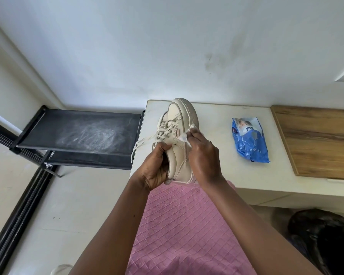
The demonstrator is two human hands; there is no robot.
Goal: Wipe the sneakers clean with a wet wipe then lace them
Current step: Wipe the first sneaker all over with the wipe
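From the head camera, looking down past the person's arms, a cream sneaker [179, 118] is held up in both hands, tipped onto its side with the toe pointing away and the thick sole turned to the right. The left hand [157, 167] grips the sneaker at its heel end, fingers curled round the collar and tucked in toward the opening. The right hand [204, 153] is on the sole side of the sneaker, its fingertips pinching a crumpled white wet wipe [184, 136] and pressing it against the sneaker's side panel, just below the eyelets. The laces [145, 139] are threaded across the front but loose (their free ends trail down off the sneaker's left side).

Under the sneaker's far half is the near left corner of a white bench [216, 120]; I cannot tell whether the toe touches it. To the right of the sneaker, apart from it, a blue pack of wipes [248, 141] lies flat on the bench, and farther right still is a wooden board [316, 139]. To the left of the sneaker stands a black shoe rack [87, 132], its top shelf dusty. Just below the sneaker's heel starts a pink quilted garment [187, 225] on the person's lap. Well below and right of the sneaker sits a black bag [326, 239].
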